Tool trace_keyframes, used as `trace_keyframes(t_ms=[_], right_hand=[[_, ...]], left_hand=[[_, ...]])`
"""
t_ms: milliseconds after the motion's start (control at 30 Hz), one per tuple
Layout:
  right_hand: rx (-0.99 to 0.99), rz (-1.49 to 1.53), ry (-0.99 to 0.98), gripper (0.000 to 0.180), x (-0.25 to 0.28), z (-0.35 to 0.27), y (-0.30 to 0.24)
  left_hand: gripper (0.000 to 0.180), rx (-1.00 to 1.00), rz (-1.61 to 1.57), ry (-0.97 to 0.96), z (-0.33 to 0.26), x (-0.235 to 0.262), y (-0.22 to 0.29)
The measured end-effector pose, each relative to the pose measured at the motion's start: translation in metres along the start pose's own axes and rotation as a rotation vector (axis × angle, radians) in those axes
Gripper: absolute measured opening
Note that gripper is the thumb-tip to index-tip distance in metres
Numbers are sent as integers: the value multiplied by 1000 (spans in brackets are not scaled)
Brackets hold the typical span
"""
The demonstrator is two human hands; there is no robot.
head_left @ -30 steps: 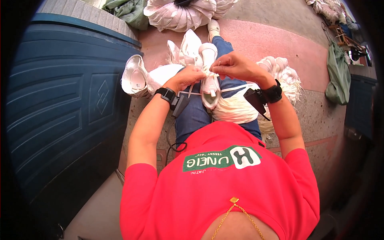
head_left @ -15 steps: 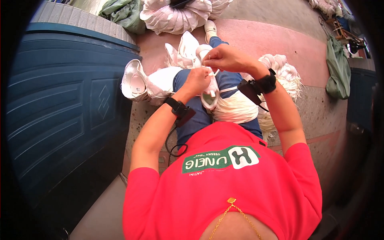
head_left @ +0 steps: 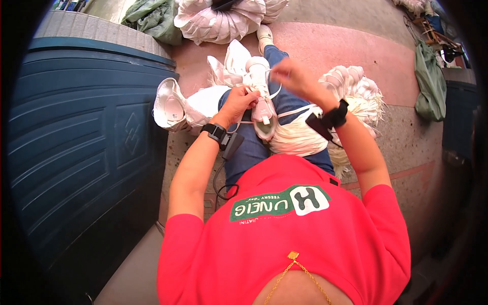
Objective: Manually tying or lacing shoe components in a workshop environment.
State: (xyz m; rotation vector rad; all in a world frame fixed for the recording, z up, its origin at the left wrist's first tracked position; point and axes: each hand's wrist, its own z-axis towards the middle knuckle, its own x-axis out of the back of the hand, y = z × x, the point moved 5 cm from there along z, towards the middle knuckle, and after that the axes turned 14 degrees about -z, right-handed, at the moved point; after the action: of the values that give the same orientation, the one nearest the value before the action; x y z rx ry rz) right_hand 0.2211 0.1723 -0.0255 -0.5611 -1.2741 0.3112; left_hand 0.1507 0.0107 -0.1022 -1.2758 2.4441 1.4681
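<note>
A white sneaker (head_left: 264, 109) lies on my lap between my thighs, its heel opening towards me and its toe pointing away. My left hand (head_left: 241, 103) is closed in a pinch at the left edge of its lacing, on a white shoelace (head_left: 277, 94) as far as I can see; the fingertips partly hide it. A loop of this lace stands out on the shoe's right side. To the right of the toe, my right hand (head_left: 294, 77) is raised and smeared by motion, so its grip is unclear. A thick bundle of cream laces (head_left: 300, 136) is tied over my right thigh.
More white shoes (head_left: 170, 104) lie at my left knee. A heap of white shoe pieces (head_left: 351, 84) is beyond my right thigh, and a larger pile (head_left: 221, 23) lies ahead. A blue panelled door (head_left: 66, 117) stands left. Green sacks (head_left: 429, 84) sit far right and far left.
My right hand has moved up and right, away from the shoe. My left hand has shifted slightly left, uncovering more of the shoe's lacing and tongue.
</note>
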Motion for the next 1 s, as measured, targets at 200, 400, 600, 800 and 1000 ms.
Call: trace_keyframes(t_ms=[200,400,600,800,1000], right_hand=[[-116,-68,-235,18,-55,-36,-15],[160,-317,-232,9,-56,-30,-26],[48,-151,-226,13,-22,-79,35],[-1211,928,443,20,56,-305,221],[-1556,723,190,20,40,-412,248]], left_hand=[[12,45,-6,25,1,0,0],[13,10,19,63,-1,-5,3],[16,-369,300,206,-7,54,39],[22,-357,-680,712,-119,231,69],[18,-180,-594,804,-151,272,45]])
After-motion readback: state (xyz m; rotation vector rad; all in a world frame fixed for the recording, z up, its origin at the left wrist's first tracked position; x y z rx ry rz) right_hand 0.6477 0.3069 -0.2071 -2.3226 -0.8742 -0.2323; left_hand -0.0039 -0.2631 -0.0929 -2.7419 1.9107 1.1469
